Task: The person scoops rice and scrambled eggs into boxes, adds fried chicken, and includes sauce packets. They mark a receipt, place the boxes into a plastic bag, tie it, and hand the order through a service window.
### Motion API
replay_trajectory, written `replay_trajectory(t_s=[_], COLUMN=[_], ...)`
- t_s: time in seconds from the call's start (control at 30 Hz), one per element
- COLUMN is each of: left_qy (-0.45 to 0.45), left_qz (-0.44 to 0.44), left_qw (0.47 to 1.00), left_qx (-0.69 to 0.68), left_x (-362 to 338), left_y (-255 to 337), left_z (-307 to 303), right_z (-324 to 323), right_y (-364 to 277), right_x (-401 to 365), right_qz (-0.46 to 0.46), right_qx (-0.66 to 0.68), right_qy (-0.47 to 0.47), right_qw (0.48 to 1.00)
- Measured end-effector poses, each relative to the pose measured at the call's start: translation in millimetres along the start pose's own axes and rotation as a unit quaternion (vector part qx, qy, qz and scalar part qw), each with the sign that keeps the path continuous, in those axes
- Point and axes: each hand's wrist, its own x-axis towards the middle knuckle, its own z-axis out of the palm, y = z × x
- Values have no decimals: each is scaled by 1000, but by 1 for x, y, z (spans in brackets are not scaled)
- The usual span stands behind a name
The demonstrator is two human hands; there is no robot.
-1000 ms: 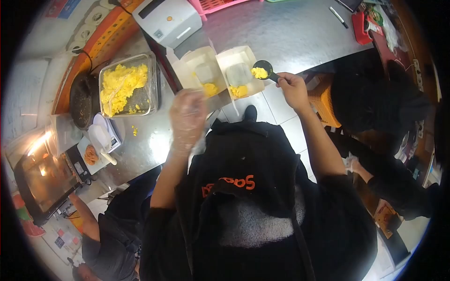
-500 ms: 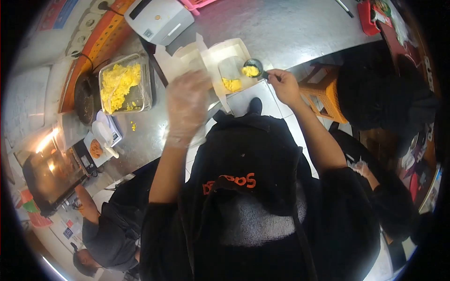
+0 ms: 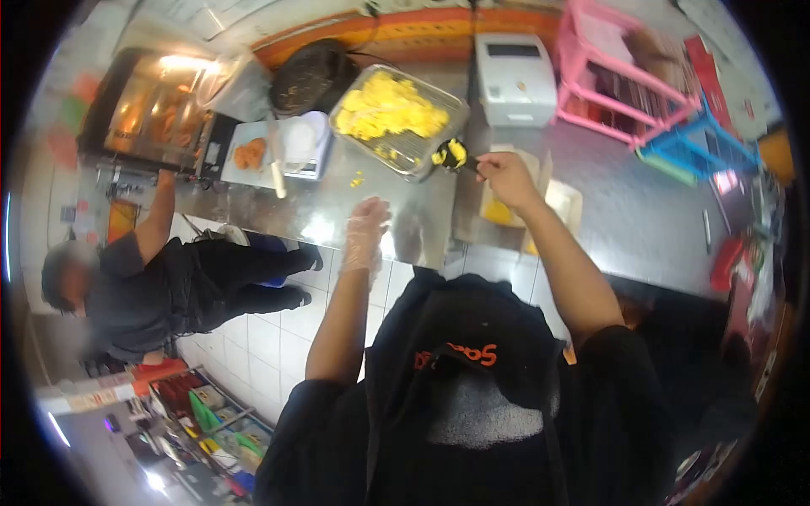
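My right hand [image 3: 508,179], bare, grips the handle of a black scoop [image 3: 458,157] with some yellow food clinging in it. The scoop is at the near right corner of a clear rectangular container [image 3: 406,165] of crumbly yellow food [image 3: 390,105] that looks like scrambled egg. My left hand [image 3: 366,232] wears a clear plastic glove and holds nothing; its fingers are stretched out above the counter's front edge. Beneath my right forearm stands an open cardboard food box [image 3: 563,201], partly hidden, with yellow food inside.
A steel counter [image 3: 607,240] runs across. On it are a white label printer [image 3: 516,80], a pink rack [image 3: 624,110], a blue basket [image 3: 700,148], a kitchen scale [image 3: 302,145] and a knife [image 3: 278,173]. A co-worker [image 3: 143,278] reaches toward a lit glass-fronted oven [image 3: 152,110].
The view has swung left. My right hand has carried the scoop from the food box to the container of yellow food. My left hand has moved away from the box.
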Motion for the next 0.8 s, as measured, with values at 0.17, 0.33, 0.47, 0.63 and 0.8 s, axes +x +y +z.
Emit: replay_trajectory(t_s=[0.17, 0.33, 0.47, 0.63, 0.8], left_qy=[-55, -234, -85, -133, -204], left_qz=[-42, 111, -91, 109, -132], left_qw=[993, 963, 986, 974, 953], left_qx=[-93, -76, 111, 148, -179], left_x=[81, 177, 130, 221, 205], left_y=[-15, -68, 22, -96, -13], left_z=[-7, -3, 27, 89, 105], right_z=[95, 127, 111, 111, 147], right_y=[-17, -23, -12, 26, 22], right_x=[55, 37, -12, -78, -105], right_qz=[-191, -241, -225, -80, -6], right_qx=[-325, -391, -335, -269, -196], right_qy=[63, 115, 177, 231, 221], right_qw=[924, 880, 898, 932, 955])
